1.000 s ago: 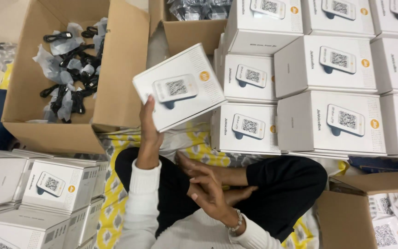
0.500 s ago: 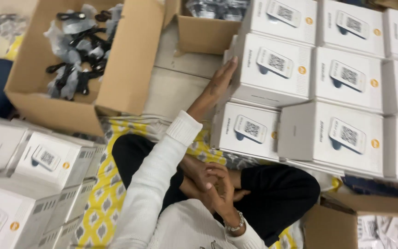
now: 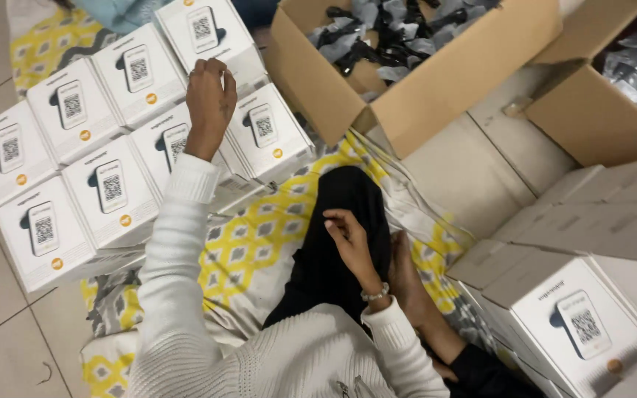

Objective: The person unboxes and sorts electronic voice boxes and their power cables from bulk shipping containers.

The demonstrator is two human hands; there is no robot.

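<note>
My left hand (image 3: 210, 103) reaches out over a block of white boxes (image 3: 75, 147) on the floor to my left, each with a printed picture of a small device on its lid. Its fingers curl over the near edge of the white box (image 3: 204, 29) at the far end of the block. My right hand (image 3: 348, 236) hovers over my black trouser leg (image 3: 340, 221), fingers loosely apart and holding nothing; a bracelet sits on its wrist.
An open cardboard carton (image 3: 436, 96) of bagged black parts (image 3: 385, 37) stands ahead, with a second carton (image 3: 599, 118) to its right. More white boxes (image 3: 576, 324) are stacked at my right. I sit on a yellow-and-grey patterned mat (image 3: 259, 236) on a tiled floor.
My left hand set a white box on the stack at my right, then swung across to the block at my left. My view turned left with it. The right hand stayed over my lap.
</note>
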